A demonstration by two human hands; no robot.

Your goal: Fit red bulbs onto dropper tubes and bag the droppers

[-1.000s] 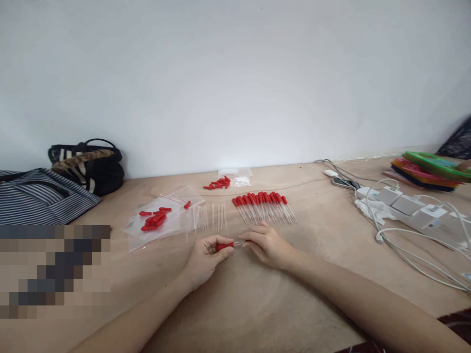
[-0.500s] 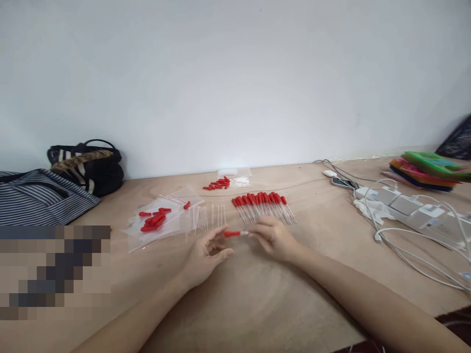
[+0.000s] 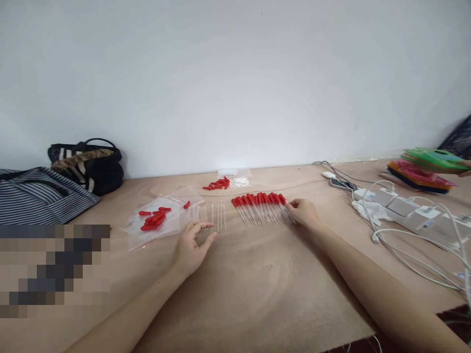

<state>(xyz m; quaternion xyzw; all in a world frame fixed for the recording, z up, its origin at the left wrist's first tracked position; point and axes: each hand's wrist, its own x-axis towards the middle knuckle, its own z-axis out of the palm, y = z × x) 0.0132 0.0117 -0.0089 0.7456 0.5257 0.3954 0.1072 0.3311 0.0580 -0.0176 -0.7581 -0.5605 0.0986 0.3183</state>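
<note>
My right hand (image 3: 304,213) is at the right end of a row of red-topped droppers (image 3: 259,206), its fingertips closed on the dropper (image 3: 282,198) at that end. The droppers lie side by side, red bulbs away from me and clear tubes toward me. My left hand (image 3: 192,247) hovers over the table with thumb and fingers apart, nothing between them. Just beyond its fingers lie several loose clear tubes (image 3: 221,217). Left of them, loose red bulbs (image 3: 157,219) rest on a clear plastic bag (image 3: 138,240).
More red bulbs (image 3: 217,184) lie near the wall beside a bag of clear tubes (image 3: 241,181). On the right are a power strip with chargers (image 3: 408,211) and white cables. At far right a person's hand (image 3: 466,166) holds green sheets (image 3: 434,159). Bags (image 3: 99,166) stand at left.
My right hand has carried a dropper from between my hands to the right end of the row. My left hand has moved slightly left and off the dropper.
</note>
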